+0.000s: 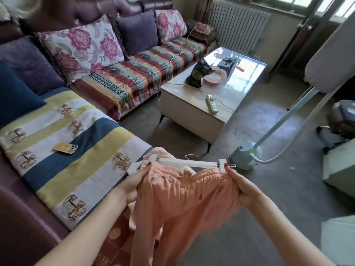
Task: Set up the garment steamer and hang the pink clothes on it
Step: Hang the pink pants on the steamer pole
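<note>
No brand or writing can be read on anything here; the gold motifs on the striped throw (73, 148) are too stylised to make out. Well to the left of the hands a phone in a yellow case (65, 148) lies on that throw, which covers the near end of the sofa (17, 212).

The left hand (135, 184) grips the left end of the pink trousers (184, 204) at the elastic waistband, fingers curled under the cloth and the thumb, nail painted red, pressed on top just beside the left clip of the white hanger (189, 162). The hanger runs between the two hands, its wire hook sticking up behind the bar, and the waistband bunches along under it while the legs hang down between the forearms. More pale pink cloth shows behind the left hand.

The right hand (243, 186) holds the right end of the waistband in the same way, its thumb tip touching the right clip.

Beyond the hands stands a low table (182, 110) carrying a yellow power strip (211, 103). Just past the right hand, on the floor, sits the pale green base of the garment steamer (245, 155), with its pole and hose rising away to the right.
</note>
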